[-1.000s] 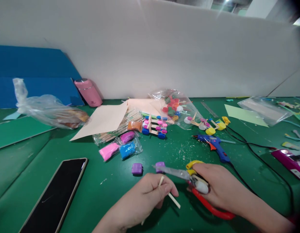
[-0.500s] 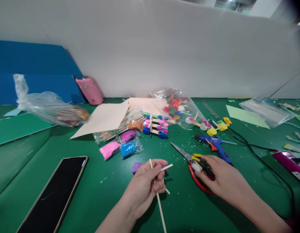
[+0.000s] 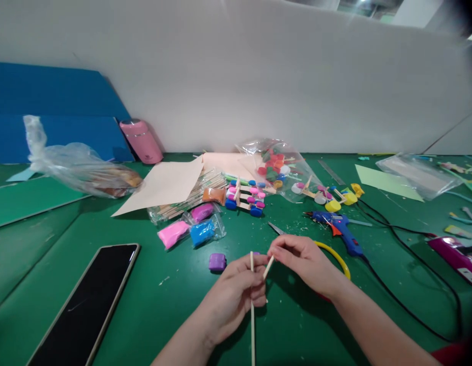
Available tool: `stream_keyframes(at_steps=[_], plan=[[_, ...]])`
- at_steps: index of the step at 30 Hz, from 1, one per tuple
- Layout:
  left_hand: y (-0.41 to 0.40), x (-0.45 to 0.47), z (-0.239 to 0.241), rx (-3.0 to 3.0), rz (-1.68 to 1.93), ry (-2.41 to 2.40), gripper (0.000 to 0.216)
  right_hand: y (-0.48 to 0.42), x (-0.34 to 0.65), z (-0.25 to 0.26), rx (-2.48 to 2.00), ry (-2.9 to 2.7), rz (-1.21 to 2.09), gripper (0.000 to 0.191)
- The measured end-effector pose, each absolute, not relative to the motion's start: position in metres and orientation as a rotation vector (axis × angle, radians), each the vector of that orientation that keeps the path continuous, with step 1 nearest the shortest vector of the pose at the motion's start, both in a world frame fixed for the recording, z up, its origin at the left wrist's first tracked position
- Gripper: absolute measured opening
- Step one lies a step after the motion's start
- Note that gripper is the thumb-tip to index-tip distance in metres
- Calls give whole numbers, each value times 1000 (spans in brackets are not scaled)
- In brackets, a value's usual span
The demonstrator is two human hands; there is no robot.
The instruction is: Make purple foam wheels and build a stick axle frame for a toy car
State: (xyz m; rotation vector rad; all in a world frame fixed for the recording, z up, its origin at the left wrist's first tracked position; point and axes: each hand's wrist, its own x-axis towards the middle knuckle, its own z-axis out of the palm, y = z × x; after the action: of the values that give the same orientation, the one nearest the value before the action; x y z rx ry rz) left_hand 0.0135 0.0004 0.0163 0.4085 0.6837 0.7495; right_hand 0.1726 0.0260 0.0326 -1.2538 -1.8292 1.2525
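Note:
My left hand is closed around a long thin wooden stick that runs down past the bottom edge. With thumb and fingertips, my right hand pinches the upper end of a short wooden stick, whose lower end is at my left fingers. Behind my right hand lie scissors, mostly hidden, and a curved yellow handle of a tool. A purple cap-like piece is on the table just left of my left hand.
A blue glue gun with a black cord lies to the right, near a magenta power strip. Small wheeled stick models and bagged clay are ahead. A phone lies left; a pink bottle leans at the wall.
My right hand has let go of the pliers-like tool and moved left to the short stick. The long stick in my left hand now stands more upright.

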Motion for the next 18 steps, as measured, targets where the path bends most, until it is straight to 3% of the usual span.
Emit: stream_keyframes(at_steps=[11,18], plan=[[-4,17,13,462,673,720,9,28,160,40,-1221,-1859,1406,13],[0,17,16,458,790,709,18,36,166,32,-1255,-1655,1374,20]])
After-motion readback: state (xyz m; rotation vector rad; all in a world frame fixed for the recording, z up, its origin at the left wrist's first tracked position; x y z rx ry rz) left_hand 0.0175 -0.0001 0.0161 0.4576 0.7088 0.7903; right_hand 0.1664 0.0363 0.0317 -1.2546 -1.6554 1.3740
